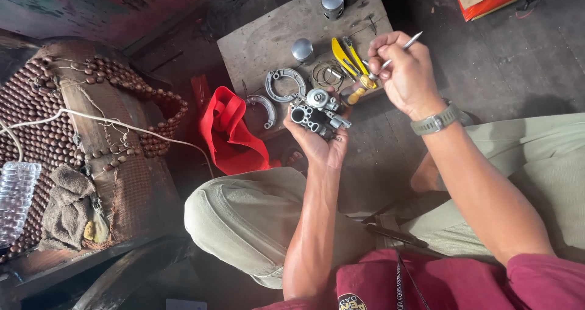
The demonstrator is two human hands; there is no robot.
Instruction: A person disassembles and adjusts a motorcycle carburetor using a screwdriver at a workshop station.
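Carburetor [318, 116], grey metal, sits cupped in the left hand [322, 140], just off the board's [256, 42] near edge. The right hand [405, 72], up and to its right, pinches a thin metal tool [402, 47]; its long axis slants down-left toward the carburetor.

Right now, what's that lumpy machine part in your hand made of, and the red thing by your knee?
The machine part in the left hand looks like cast metal: dull silver-grey, bumpy, with shiny worn spots. The red thing looks like thin plastic or coated fabric, likely a bag: it folds, creases and has a slight sheen. The thin tool in the right hand gleams like polished steel.
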